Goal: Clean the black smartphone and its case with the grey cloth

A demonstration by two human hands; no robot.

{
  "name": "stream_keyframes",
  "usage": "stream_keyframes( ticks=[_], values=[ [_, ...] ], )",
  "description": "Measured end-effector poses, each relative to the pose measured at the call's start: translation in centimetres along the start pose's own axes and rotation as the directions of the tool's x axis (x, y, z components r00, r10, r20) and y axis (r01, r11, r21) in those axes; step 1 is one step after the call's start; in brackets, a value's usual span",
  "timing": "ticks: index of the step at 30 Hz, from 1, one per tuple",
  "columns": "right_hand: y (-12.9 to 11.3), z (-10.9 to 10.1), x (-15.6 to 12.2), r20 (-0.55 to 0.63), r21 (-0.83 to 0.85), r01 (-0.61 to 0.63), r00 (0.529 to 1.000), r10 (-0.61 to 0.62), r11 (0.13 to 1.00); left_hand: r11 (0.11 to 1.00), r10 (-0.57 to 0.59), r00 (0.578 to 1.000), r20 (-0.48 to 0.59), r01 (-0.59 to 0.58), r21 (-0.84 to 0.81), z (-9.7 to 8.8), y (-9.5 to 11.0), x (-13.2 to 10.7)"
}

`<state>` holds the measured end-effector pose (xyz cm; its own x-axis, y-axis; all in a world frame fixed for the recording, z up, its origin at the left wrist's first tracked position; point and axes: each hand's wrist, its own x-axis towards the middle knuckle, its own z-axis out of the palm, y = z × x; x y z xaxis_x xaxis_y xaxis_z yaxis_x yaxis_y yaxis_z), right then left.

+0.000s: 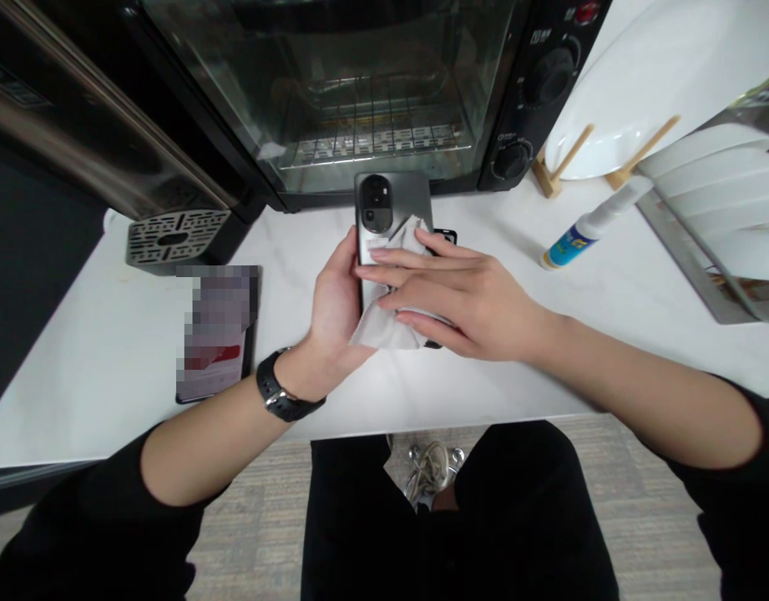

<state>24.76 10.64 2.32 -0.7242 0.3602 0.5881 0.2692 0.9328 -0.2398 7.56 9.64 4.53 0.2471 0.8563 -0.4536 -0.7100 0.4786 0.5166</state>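
Your left hand [334, 313] cradles a dark grey smartphone [397, 196], camera bump showing, while your right hand [459, 300] clamps a pale cloth [384, 330] against it, above the table [422, 401].

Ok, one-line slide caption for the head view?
Left hand holds a grey smartphone while the right hand presses a crumpled white cloth against it.

Bright, even light; curved wide-angle edges.
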Motion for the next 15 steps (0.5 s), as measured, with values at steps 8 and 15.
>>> stream_keyframes(
  ticks=[8, 15],
  values=[
    [1.3, -0.4, -0.2, -0.118, -0.215, -0.366, 0.930, 0.348, 0.905, 0.985, 0.143, 0.990, 0.001, -0.142, 0.093, 0.4, -0.6, 0.3],
    [1.2, 0.1, -0.3, -0.003, -0.096, -0.236, 0.972, 0.237, 0.967, 0.991, 0.002, 0.999, 0.040, -0.007, 0.132, -0.2, -0.9, 0.3]
  ],
)
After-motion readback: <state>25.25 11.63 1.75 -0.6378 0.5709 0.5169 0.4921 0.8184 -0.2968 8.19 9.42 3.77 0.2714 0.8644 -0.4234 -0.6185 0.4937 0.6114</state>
